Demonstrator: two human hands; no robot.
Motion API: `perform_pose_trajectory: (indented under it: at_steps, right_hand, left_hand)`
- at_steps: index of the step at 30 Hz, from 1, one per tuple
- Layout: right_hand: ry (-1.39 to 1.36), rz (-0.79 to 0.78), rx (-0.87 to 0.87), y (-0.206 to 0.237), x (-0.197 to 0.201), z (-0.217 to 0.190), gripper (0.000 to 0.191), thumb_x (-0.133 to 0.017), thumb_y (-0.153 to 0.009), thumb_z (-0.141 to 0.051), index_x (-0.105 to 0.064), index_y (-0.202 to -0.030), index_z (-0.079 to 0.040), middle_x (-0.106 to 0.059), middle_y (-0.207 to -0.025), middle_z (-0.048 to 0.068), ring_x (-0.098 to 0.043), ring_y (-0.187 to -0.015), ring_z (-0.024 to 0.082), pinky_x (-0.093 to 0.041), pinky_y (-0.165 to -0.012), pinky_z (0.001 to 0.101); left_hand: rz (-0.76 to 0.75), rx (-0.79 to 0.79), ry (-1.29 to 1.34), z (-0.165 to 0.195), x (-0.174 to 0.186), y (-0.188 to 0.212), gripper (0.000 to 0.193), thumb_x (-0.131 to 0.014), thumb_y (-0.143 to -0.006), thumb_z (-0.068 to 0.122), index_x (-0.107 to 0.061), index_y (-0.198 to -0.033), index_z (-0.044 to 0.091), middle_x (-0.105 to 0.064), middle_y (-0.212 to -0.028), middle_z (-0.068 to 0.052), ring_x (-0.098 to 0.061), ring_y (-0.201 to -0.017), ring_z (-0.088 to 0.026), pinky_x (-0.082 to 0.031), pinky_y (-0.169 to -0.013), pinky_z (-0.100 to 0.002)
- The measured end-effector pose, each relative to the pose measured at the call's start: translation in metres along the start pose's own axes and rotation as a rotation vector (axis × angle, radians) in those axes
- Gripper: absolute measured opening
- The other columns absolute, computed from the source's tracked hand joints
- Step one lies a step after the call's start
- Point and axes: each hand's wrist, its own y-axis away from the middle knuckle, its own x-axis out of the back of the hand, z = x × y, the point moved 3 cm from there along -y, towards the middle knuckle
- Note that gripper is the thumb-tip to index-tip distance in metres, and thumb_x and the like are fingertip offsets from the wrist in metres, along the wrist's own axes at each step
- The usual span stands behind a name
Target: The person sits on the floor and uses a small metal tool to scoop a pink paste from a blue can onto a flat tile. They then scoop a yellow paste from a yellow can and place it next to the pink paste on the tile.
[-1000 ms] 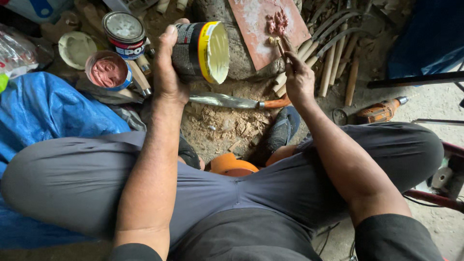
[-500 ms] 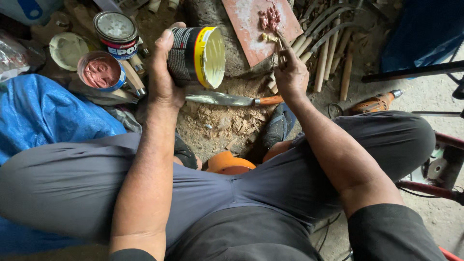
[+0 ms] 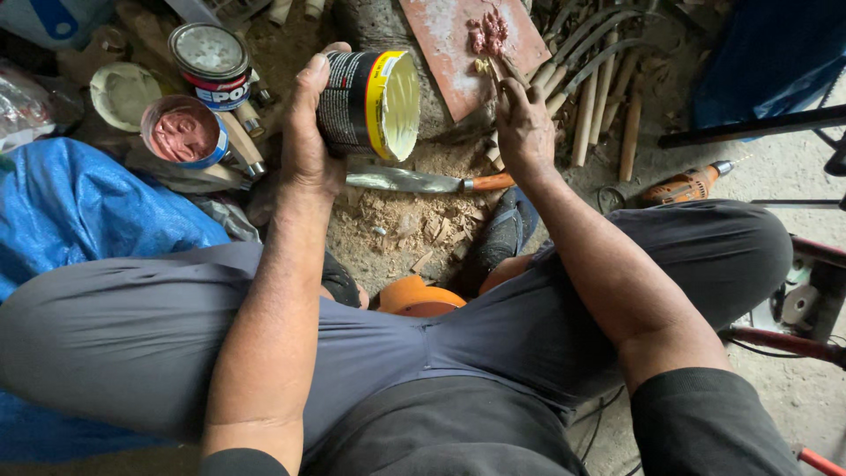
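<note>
The left hand [image 3: 304, 132], fingers wrapped around a tipped tin [image 3: 366, 104] whose mouth points right, sits crowded among tins, while the right hand [image 3: 522, 128] pinches a stick [image 3: 495, 72] over the red board [image 3: 441, 35].

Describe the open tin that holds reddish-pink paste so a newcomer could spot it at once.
Start at the blue plastic sheet on the ground. At its upper edge stands a small round tin with a blue band. Unlike the lidded tin behind it, it is open, filled with reddish-pink paste.
</note>
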Motion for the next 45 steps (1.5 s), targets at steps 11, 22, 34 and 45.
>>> perform_pose_trajectory:
  at_steps: [11,22,34,45]
  right_hand:
    - [0.0,0.048,-0.072,0.01,0.005,-0.004,0.03,-0.072,-0.096,-0.015,-0.076,-0.126,-0.021,-0.065,-0.122,0.011,-0.061,-0.114,0.032,-0.052,-0.095,0.0446]
    - [-0.512,-0.005,-0.177,0.011,0.072,-0.025,0.028,-0.069,-0.1,-0.006,-0.077,-0.123,-0.02,-0.076,-0.112,0.001,-0.068,-0.087,0.008,-0.058,-0.072,0.0257]
    - [-0.354,-0.188,0.549,0.047,0.204,-0.138,0.036,-0.073,-0.095,-0.005,-0.07,-0.13,-0.009,-0.068,-0.109,0.006,-0.066,-0.09,0.016,-0.054,-0.074,0.0285]
    - [0.248,-0.141,0.6,0.054,0.158,-0.143,0.049,-0.067,-0.098,-0.014,-0.064,-0.145,-0.028,-0.068,-0.09,0.003,-0.065,-0.071,0.02,-0.053,-0.053,0.036]
  left_hand:
    - [-0.008,-0.025,0.024,0.001,0.004,0.003,0.047,-0.064,-0.102,0.043,-0.063,-0.131,0.005,-0.07,-0.118,-0.006,-0.067,-0.11,-0.019,-0.058,-0.098,-0.037]
    - [-0.263,0.038,0.291,0.017,-0.003,0.013,0.049,-0.043,-0.109,0.034,-0.058,-0.143,0.002,-0.067,-0.135,-0.014,-0.065,-0.127,-0.025,-0.051,-0.116,-0.045]
    - [-0.422,0.069,0.23,0.03,-0.03,0.019,0.066,-0.057,-0.105,0.048,-0.048,-0.153,0.003,-0.057,-0.149,-0.022,-0.059,-0.137,-0.031,-0.046,-0.122,-0.047]
    - [-0.387,0.015,-0.293,0.04,-0.055,0.02,0.071,-0.068,-0.097,0.044,-0.051,-0.147,-0.004,-0.064,-0.136,-0.016,-0.068,-0.114,-0.018,-0.057,-0.102,-0.031]
